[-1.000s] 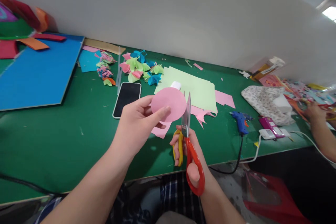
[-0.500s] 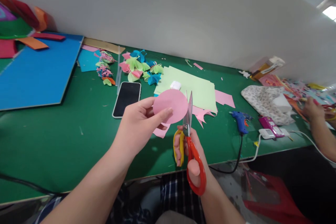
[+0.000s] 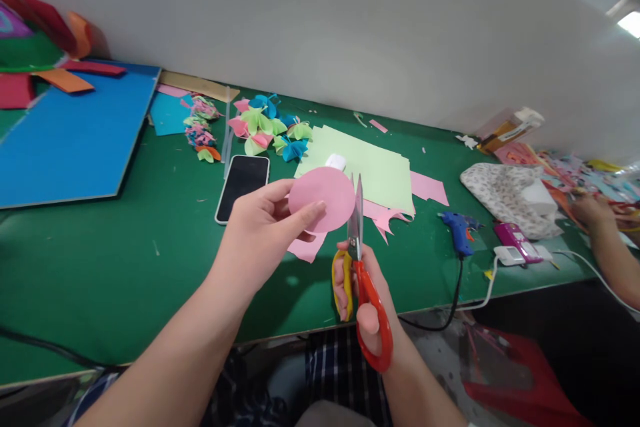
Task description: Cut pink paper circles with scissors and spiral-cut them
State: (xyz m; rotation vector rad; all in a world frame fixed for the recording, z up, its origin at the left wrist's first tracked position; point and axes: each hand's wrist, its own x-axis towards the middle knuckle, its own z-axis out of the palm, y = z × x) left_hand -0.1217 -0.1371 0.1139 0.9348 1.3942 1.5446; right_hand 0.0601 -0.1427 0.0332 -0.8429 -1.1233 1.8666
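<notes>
Between the thumb and fingers of my left hand [image 3: 257,233] is a round piece of pink paper [image 3: 330,197]. My right hand [image 3: 373,280] holds scissors [image 3: 370,300] with one red and one yellow handle loop, thumb in the red loop and fingers in the yellow one. The blades point up and stand slightly apart at the paper circle's right edge. Light green sheets [image 3: 380,173] lie behind the circle, with a small white object [image 3: 335,161] on them. Cut pink scraps [image 3: 387,217] lie by the sheets. A phone [image 3: 245,183] rests left of the circle.
Folded paper flowers [image 3: 265,127] lie toward the wall. A blue board [image 3: 85,140] covers the left side. To the right are a blue glue gun [image 3: 459,232], a purple device [image 3: 517,242] with a white cable, and a patterned cloth [image 3: 500,193]. Another person's hand [image 3: 595,213] works at far right.
The pink circle has shifted slightly left and up in my left hand. The scissor blades have closed somewhat and tilted a little left.
</notes>
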